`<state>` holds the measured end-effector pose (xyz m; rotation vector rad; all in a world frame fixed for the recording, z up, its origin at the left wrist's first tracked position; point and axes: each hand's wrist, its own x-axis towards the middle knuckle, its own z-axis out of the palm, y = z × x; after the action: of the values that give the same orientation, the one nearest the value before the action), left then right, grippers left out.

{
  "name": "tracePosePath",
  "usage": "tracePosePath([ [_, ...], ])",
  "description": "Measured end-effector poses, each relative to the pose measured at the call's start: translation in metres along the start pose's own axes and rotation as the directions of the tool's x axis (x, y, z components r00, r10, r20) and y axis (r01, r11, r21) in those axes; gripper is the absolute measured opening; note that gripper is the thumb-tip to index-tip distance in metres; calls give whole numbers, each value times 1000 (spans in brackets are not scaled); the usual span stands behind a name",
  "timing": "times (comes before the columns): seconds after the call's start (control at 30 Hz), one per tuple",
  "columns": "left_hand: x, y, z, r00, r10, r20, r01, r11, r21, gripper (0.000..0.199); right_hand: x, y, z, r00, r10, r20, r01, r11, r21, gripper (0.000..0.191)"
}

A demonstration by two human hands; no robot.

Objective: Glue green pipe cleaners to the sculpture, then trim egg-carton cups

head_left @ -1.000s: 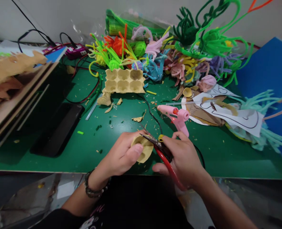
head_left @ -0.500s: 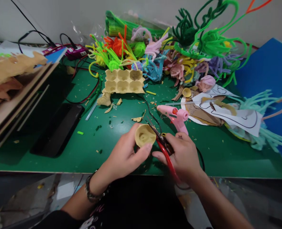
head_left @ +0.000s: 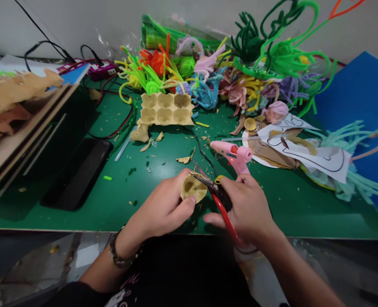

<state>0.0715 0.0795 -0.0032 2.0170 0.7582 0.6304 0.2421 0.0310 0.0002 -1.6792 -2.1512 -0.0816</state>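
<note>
My left hand [head_left: 166, 200] is closed round a small tan egg-carton cup [head_left: 195, 192], its hollow facing up toward me and the thumb on its near rim. In my right hand [head_left: 245, 204] is a pair of scissors [head_left: 222, 207] with red on the handle. The blades cross the cup's far right rim, one of them over its opening. A pink glue gun [head_left: 234, 153] stands just beyond my right hand. Farther back sits the rest of the egg carton [head_left: 166, 109], with two rows of cups and a torn corner.
Bundles of coloured pipe cleaners [head_left: 204, 68] are heaped along the wall. A black phone [head_left: 78, 175] and cardboard sheets [head_left: 25, 136] are at the left. Paper cut-outs [head_left: 317, 153] and a blue board [head_left: 355, 98] lie at the right. Carton scraps [head_left: 184, 160] dot the green table [head_left: 298, 209].
The cup has turned and dropped slightly in my left hand. The scissor blades have come over its rim from beside it.
</note>
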Motion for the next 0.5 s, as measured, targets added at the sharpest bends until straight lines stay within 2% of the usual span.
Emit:
tracePosePath([
  [0.13, 0, 0, -3, 1000, 1, 5, -1, 1000, -29, 9, 0, 1, -1, 997, -49, -55, 48, 999, -16, 66],
  [0.27, -1, -1, -5, 1000, -6, 18, 7, 998, -59, 7, -2, 1, 1, 998, -27, -60, 28, 1000, 5, 66],
  [0.4, -3, -2, -3, 999, -25, -37, 20, 991, -134, 9, -5, 0, 3, 999, 19, -40, -16, 998, 66, 64],
  [0.5, -3, -2, -2, 997, 8, -73, -18, 990, -140, 13, -4, -1, 2, 999, 13, -40, -11, 998, 58, 65],
])
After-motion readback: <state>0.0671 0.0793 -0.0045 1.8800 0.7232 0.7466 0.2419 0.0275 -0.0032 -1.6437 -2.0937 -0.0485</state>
